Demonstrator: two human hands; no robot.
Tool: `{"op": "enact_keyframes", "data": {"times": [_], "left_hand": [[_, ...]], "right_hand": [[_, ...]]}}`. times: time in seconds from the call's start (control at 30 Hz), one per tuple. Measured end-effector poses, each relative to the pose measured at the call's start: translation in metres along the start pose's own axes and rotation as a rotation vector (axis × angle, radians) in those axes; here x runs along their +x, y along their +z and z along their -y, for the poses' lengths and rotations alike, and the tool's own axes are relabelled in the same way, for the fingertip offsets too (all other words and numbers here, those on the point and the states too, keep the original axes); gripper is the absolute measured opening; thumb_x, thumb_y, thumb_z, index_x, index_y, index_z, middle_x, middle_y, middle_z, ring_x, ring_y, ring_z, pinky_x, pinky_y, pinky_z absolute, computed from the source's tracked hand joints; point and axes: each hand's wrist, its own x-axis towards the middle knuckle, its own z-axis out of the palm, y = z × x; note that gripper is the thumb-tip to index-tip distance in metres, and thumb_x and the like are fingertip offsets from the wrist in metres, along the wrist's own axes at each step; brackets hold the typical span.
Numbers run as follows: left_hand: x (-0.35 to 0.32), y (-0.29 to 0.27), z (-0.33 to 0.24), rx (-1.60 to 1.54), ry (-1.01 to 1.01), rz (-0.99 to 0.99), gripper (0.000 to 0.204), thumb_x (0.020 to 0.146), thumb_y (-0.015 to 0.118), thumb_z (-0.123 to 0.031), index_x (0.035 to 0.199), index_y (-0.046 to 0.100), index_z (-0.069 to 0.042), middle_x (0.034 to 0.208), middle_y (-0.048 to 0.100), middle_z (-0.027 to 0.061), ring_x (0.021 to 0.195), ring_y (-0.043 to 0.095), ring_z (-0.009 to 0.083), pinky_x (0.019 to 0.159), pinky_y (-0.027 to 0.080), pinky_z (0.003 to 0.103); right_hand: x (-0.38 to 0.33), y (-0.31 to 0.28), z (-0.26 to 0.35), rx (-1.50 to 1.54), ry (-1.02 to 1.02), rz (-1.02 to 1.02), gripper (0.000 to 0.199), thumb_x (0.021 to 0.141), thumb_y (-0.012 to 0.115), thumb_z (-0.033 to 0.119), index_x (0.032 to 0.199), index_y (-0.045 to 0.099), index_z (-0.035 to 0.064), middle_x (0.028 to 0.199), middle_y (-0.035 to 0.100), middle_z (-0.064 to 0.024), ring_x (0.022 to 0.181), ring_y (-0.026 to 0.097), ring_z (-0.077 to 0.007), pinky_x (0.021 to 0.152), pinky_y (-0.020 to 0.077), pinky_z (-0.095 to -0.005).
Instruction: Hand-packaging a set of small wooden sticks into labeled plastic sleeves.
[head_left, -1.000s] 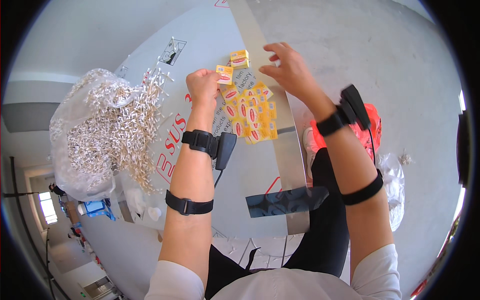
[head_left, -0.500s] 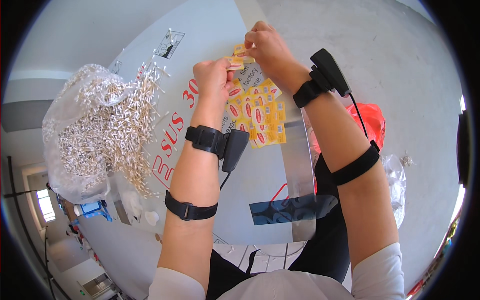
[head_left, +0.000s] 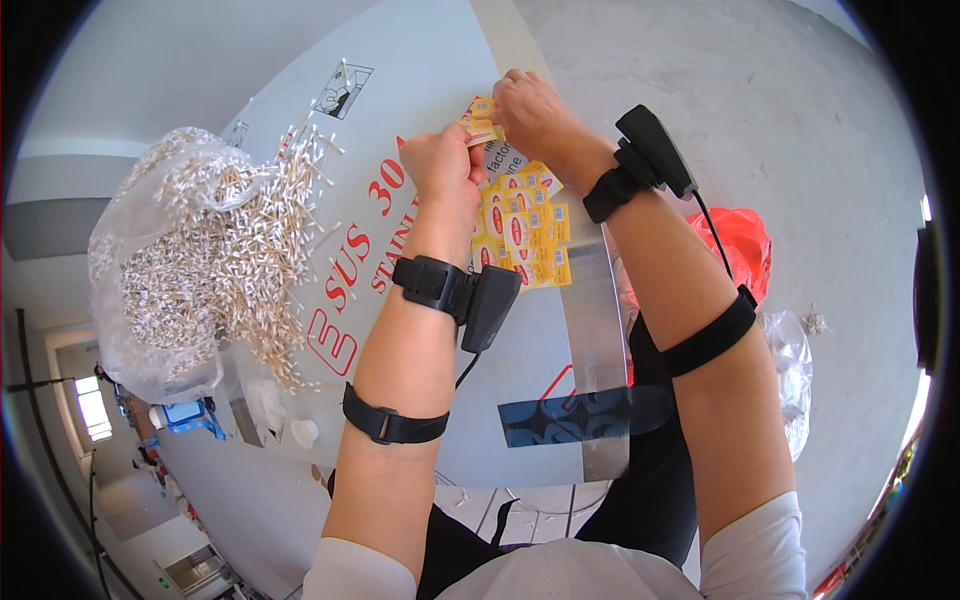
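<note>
Near the far part of the table, both of my hands are close together over small yellow printed cards. My left hand (head_left: 442,168) is closed, its thumb and fingers gripping a yellow card (head_left: 482,131). My right hand (head_left: 534,112) has its fingers drawn together at the right edge of these cards; its fingertips are turned away, so what they pinch is hidden. Just nearer to me, a spread of overlapping yellow cards (head_left: 520,228) with red ovals lies on the table, partly covered by my left wrist.
At the left, a clear plastic bag (head_left: 150,190) spills a large heap of cotton swabs (head_left: 265,270) onto the film-covered table (head_left: 440,420). A dark translucent strip (head_left: 560,420) lies at the near edge. Beyond the right edge are a red plastic bag (head_left: 735,245) and a clear bag (head_left: 790,370).
My left hand has shifted slightly right and nearer with the card. My right hand has come down toward it, and its fingers are now against the cards' edge.
</note>
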Motion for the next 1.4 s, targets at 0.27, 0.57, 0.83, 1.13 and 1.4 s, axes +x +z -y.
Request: {"op": "enact_keyframes", "data": {"times": [0.27, 0.57, 0.83, 1.13, 1.4], "left_hand": [[-0.007, 0.009, 0.003, 0.127, -0.018, -0.057, 0.004, 0.075, 0.055, 0.005, 0.071, 0.054, 0.005, 0.061, 0.054, 0.0092, 0.043, 0.044, 0.0099, 0.035, 0.029, 0.024], [-0.001, 0.001, 0.003, 0.270, 0.034, 0.042, 0.013, 0.073, 0.054, 0.007, 0.062, 0.050, 0.002, 0.057, 0.053, 0.0097, 0.042, 0.044, 0.0101, 0.033, 0.028, 0.024], [0.001, 0.001, 0.002, 0.297, 0.038, 0.064, 0.015, 0.074, 0.053, 0.008, 0.061, 0.049, 0.002, 0.056, 0.053, 0.0101, 0.041, 0.045, 0.0111, 0.032, 0.027, 0.025], [0.011, -0.004, 0.010, 0.558, 0.193, 0.095, 0.013, 0.076, 0.057, 0.006, 0.065, 0.053, 0.002, 0.057, 0.054, 0.0087, 0.041, 0.043, 0.0091, 0.034, 0.030, 0.024], [0.021, -0.008, 0.018, 0.838, 0.431, 0.071, 0.012, 0.077, 0.060, 0.004, 0.067, 0.055, 0.002, 0.057, 0.056, 0.0061, 0.044, 0.047, 0.0091, 0.035, 0.034, 0.025]], "right_hand": [[-0.006, 0.000, 0.001, 0.135, 0.081, 0.025, 0.018, 0.081, 0.058, 0.014, 0.087, 0.065, -0.0009, 0.104, 0.058, -0.0177, 0.103, 0.052, -0.0341, 0.087, 0.0427, -0.0411], [-0.009, 0.000, 0.001, 0.177, 0.092, -0.003, 0.019, 0.081, 0.062, 0.018, 0.087, 0.066, 0.0003, 0.101, 0.060, -0.0159, 0.104, 0.052, -0.0324, 0.088, 0.0421, -0.0400], [-0.015, -0.003, 0.013, -0.033, 0.008, -0.093, 0.014, 0.078, 0.062, 0.015, 0.084, 0.061, 0.0026, 0.096, 0.059, -0.0116, 0.098, 0.054, -0.0307, 0.081, 0.0446, -0.0395], [-0.015, -0.001, 0.019, 0.092, 0.152, -0.057, 0.024, 0.077, 0.063, 0.019, 0.094, 0.066, 0.0018, 0.106, 0.059, -0.0138, 0.107, 0.052, -0.0275, 0.089, 0.0388, -0.0390], [-0.016, 0.001, 0.013, 0.029, 0.078, -0.037, 0.020, 0.076, 0.064, 0.015, 0.091, 0.066, 0.0019, 0.104, 0.059, -0.0136, 0.105, 0.053, -0.0283, 0.087, 0.0407, -0.0400]]}}
